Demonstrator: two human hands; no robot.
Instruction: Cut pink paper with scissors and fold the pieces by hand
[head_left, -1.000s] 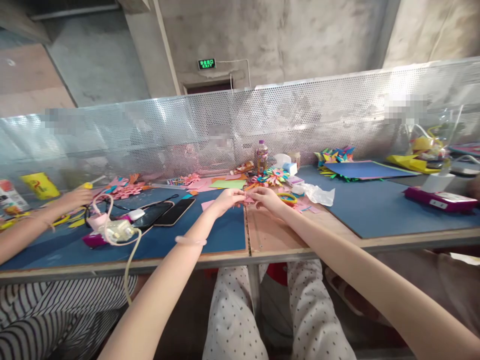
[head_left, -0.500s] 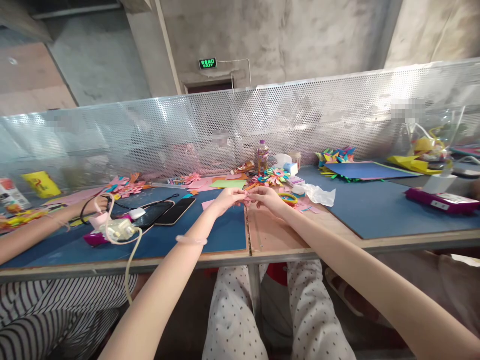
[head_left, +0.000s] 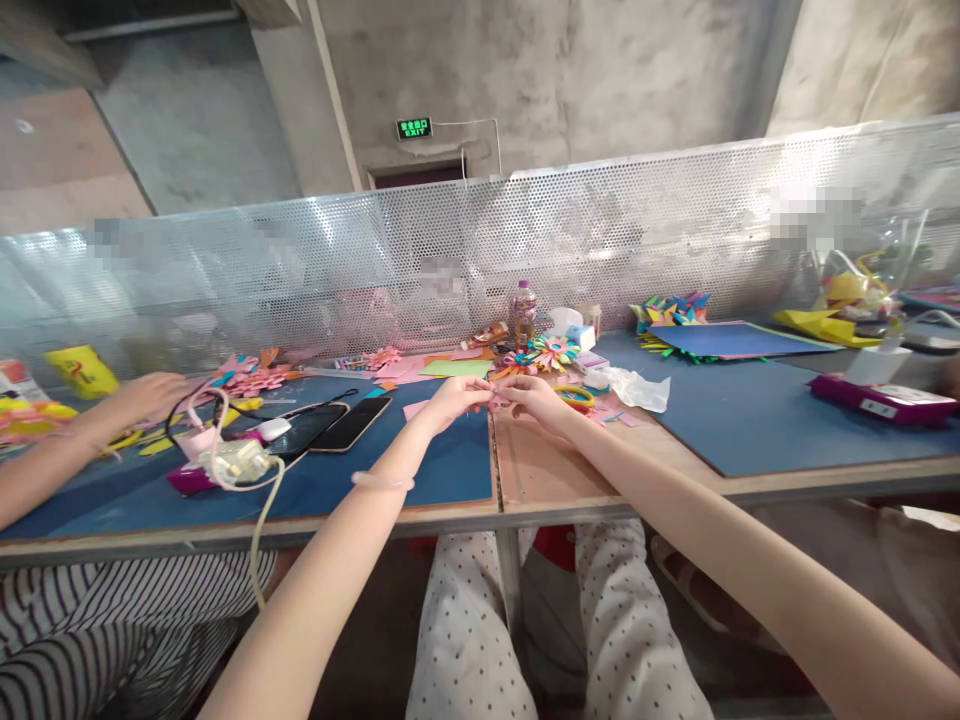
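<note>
My left hand [head_left: 459, 398] and my right hand [head_left: 531, 396] meet above the seam of the table, fingertips pinched together. Between them is a small piece of pink paper [head_left: 495, 399], mostly covered by the fingers; its folded shape is too small to make out. Just right of my right hand lie scissors with yellow handles [head_left: 576, 398] among paper scraps. Behind the hands are a light green paper sheet [head_left: 457, 368] and a many-coloured paper flower [head_left: 553, 352]. A pink sheet [head_left: 414, 410] lies by my left hand.
Two phones [head_left: 351, 424] and a power strip with cables [head_left: 240, 460] lie to the left, near a co-worker's arm [head_left: 82, 440]. A drink bottle [head_left: 524, 315] stands before the perforated metal divider [head_left: 360, 270]. Crumpled white tissue [head_left: 637, 388] and a purple device [head_left: 881, 402] lie right.
My hands stay almost in place, still pinching the pink paper. At the left, the co-worker's hand has shifted left and up, away from the cables.
</note>
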